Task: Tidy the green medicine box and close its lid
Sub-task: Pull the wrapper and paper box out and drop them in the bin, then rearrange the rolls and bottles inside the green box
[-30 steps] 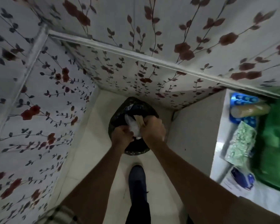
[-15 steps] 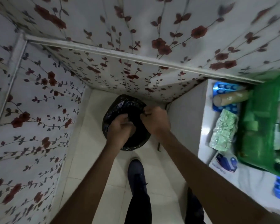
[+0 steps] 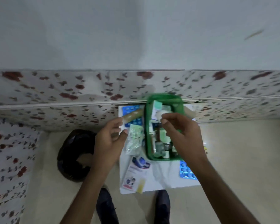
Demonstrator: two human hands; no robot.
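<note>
Two bare hands hover over a small white tabletop (image 3: 160, 177) that stands against a wall panel printed with red flowers (image 3: 71, 88). The green translucent plastic medicine box (image 3: 164, 126) sits toward the far right corner of the tabletop, its top open and its inside crowded with small cartons, bottles and packets. The right hand (image 3: 183, 135) is above the box, its fingers (image 3: 170, 120) curled with thumb and forefinger close together; whether they pinch anything cannot be told through the blur. The left hand (image 3: 110, 139) hangs at the left edge of the tabletop, fingers spread and loosely bent, holding nothing. Beside the box on its left lie a pale green foil strip of tablets (image 3: 134, 139) and, further back, a brown cylindrical tube (image 3: 132, 115) resting across a blue blister pack (image 3: 132, 120). A white printed leaflet with blue and red pictures (image 3: 136, 173) lies near the front left corner, and a second blue blister sheet (image 3: 187, 172) lies by the right edge. On the beige floor left of the tabletop stands a black plastic bin bag (image 3: 74, 156). Two dark shoes (image 3: 105, 206) show at the near edge.
</note>
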